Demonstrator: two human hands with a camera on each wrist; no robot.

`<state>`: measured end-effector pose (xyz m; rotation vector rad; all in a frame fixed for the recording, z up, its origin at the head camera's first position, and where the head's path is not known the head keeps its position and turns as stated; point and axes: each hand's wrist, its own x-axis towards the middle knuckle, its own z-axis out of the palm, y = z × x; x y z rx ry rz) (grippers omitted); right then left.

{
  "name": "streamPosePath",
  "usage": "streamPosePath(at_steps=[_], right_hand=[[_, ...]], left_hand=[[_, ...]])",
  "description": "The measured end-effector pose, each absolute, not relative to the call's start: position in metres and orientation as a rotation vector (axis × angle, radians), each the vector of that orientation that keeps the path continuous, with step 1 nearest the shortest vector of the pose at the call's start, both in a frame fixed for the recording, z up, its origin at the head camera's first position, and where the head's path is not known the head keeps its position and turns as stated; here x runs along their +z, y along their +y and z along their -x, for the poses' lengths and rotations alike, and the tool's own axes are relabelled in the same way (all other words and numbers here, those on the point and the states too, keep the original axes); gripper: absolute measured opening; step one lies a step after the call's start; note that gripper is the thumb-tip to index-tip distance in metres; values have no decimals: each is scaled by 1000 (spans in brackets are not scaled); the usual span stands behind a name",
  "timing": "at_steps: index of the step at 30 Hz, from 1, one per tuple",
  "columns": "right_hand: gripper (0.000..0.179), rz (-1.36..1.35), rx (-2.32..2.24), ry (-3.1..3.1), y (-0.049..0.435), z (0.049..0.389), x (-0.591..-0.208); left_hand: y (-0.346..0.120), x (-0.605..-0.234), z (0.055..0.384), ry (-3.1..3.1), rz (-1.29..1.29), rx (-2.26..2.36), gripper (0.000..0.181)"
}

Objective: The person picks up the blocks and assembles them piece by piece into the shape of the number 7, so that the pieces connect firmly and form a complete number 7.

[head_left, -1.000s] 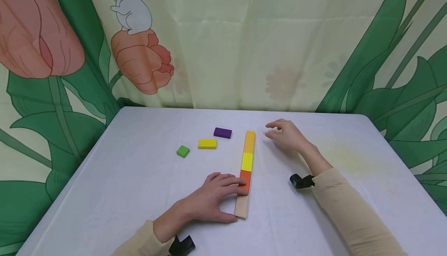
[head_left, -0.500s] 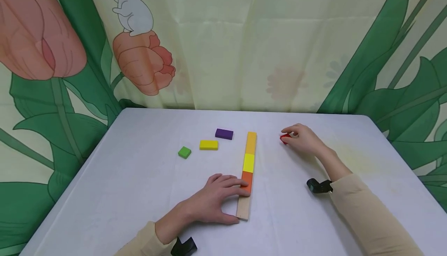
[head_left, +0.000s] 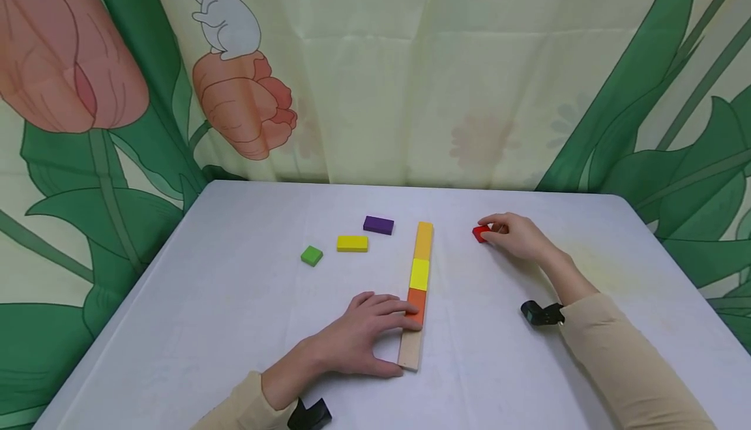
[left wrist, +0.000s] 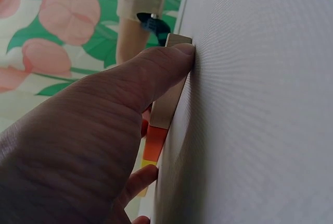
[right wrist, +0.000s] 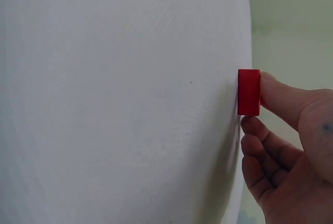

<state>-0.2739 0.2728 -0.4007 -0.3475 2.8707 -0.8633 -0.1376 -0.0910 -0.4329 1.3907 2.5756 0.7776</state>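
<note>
A straight row of blocks runs away from me: plain wood [head_left: 410, 350], orange [head_left: 416, 298], bright yellow [head_left: 419, 274] and amber [head_left: 424, 240] at the far end. My left hand [head_left: 358, 335] lies along its left side, fingers over the orange block and thumb at the near end of the plain wood one. In the left wrist view the thumb [left wrist: 166, 65] touches that wood block. To the right of the row, my right hand [head_left: 516, 238] pinches a small red block [right wrist: 248, 92] by the tabletop, thumb on one face and fingertips at its lower end.
Left of the row lie a purple block [head_left: 378, 225], a yellow block [head_left: 352, 243] and a green block [head_left: 311, 256], all apart. A white cloth covers the table [head_left: 235, 300]. Behind it hangs a printed curtain [head_left: 375, 91].
My right hand has moved right, away from the row's far end, and a red block now shows at its fingertips. The left hand has stayed on the row.
</note>
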Motion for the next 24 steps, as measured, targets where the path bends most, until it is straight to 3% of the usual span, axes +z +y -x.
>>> streamPosePath(at_steps=[24], right_hand=[[35, 217, -901, 2837, 241, 297, -406]], left_hand=[[-90, -433, 139, 2583, -1373, 756, 60]])
